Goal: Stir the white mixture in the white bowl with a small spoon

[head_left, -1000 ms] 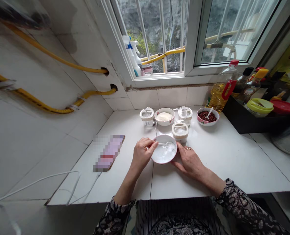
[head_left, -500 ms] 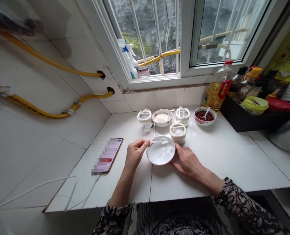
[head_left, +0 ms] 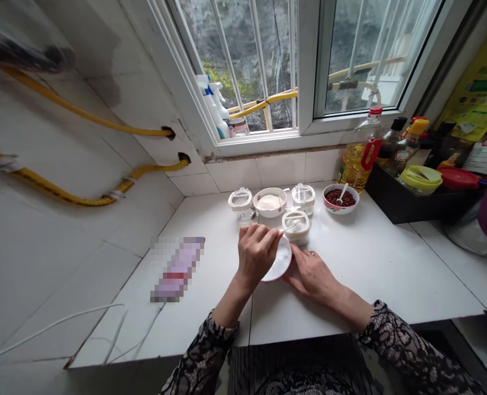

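Note:
My left hand is closed on the thin handle of a small white spoon. The spoon's far end is over the opening of a square clear jar with a cream rim and white contents; whether it dips in, I cannot tell. Beneath my left hand is a white bowl with white, wet-looking contents, its left part hidden by that hand. Thumb and fingers of my right hand grip the bowl's right side.
Behind stand a bowl of white grains, two clear lidded jars and a bowl of red beans with a spoon. An oil bottle and a black condiment box are at right. A phone lies left, with a cable.
My left hand has moved right and forward across the bowl, carrying the spoon from above the bowl to the square jar. My right hand stays on the bowl.

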Motion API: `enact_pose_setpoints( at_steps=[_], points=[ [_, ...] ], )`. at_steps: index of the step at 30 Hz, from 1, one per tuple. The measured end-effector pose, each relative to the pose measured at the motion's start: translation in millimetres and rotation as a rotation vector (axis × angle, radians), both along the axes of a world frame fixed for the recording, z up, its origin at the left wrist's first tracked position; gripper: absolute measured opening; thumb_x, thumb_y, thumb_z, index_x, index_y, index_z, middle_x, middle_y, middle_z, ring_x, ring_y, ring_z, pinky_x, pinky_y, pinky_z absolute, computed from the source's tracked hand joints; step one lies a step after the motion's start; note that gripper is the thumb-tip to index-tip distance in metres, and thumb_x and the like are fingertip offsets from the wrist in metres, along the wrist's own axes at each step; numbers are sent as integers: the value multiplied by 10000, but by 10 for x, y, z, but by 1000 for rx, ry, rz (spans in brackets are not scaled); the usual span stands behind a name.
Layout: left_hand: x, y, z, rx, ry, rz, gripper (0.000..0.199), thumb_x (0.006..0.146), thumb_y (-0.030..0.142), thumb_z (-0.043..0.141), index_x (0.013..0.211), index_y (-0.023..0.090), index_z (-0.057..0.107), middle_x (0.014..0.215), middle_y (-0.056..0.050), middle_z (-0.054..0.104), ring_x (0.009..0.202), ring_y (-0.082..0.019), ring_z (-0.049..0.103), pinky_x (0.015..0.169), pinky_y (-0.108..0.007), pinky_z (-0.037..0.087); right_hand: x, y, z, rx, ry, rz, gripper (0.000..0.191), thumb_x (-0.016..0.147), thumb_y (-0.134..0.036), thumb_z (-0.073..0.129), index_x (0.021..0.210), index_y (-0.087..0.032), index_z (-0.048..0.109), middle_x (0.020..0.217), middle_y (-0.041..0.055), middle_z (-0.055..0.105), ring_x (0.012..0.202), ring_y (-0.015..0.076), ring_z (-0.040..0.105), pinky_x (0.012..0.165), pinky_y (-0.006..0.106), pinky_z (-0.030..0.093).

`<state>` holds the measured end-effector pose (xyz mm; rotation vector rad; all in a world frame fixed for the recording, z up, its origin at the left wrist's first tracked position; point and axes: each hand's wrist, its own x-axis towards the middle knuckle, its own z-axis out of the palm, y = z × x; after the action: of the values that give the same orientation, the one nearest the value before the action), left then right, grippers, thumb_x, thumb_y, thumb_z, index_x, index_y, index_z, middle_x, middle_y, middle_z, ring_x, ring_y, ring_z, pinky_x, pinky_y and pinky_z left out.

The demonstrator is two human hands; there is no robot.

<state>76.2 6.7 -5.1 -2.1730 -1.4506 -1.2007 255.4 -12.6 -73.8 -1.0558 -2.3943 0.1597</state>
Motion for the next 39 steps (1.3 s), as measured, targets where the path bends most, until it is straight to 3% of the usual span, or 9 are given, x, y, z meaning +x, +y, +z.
enact_pose_setpoints(
  at_steps=[6, 8, 13, 21, 39],
  points=[
    [-203, -58, -29, 46, -152, 28, 298, 969, 296, 539, 695, 218, 625, 644, -16, 614, 691, -193, 547, 722, -341, 386, -8, 2, 6, -25, -19, -2, 757, 913, -340, 618, 1486, -82, 196, 1174, 205, 660, 985, 334, 638, 840, 466, 524],
    [-348, -81, -15, -39, -187, 39, 305, 955, 275, 542, 661, 219, 600, 612, -3, 585, 665, -187, 530, 707, -333, 388, -9, 3, 4, -27, -31, 2, 763, 910, -335, 614, 1482, -73, 181, 1166, 209, 659, 985, 337, 637, 836, 464, 526],
    [-614, -147, -46, -289, -31, 49, 312, 899, 258, 591, 591, 210, 582, 590, 4, 594, 620, -173, 527, 659, -323, 356, -6, 3, -2, -3, -38, -1, 770, 908, -330, 604, 1486, -76, 163, 1145, 207, 661, 969, 334, 638, 829, 456, 527],
    [-417, -125, -213, -436, 26, 166, 275, 882, 218, 587, 611, 198, 633, 683, -32, 687, 730, -194, 613, 734, -334, 380, 4, 11, 3, 23, -49, 0, 761, 897, -306, 618, 1473, -54, 188, 1136, 203, 663, 941, 320, 639, 806, 443, 532],
    [-432, -111, -271, -456, -365, 84, 291, 843, 275, 601, 564, 194, 590, 586, 15, 586, 614, -144, 520, 696, -297, 399, 33, 27, -31, 30, -21, 18, 725, 939, -308, 544, 1514, -77, 168, 1159, 202, 652, 954, 312, 632, 821, 444, 528]
  ],
)
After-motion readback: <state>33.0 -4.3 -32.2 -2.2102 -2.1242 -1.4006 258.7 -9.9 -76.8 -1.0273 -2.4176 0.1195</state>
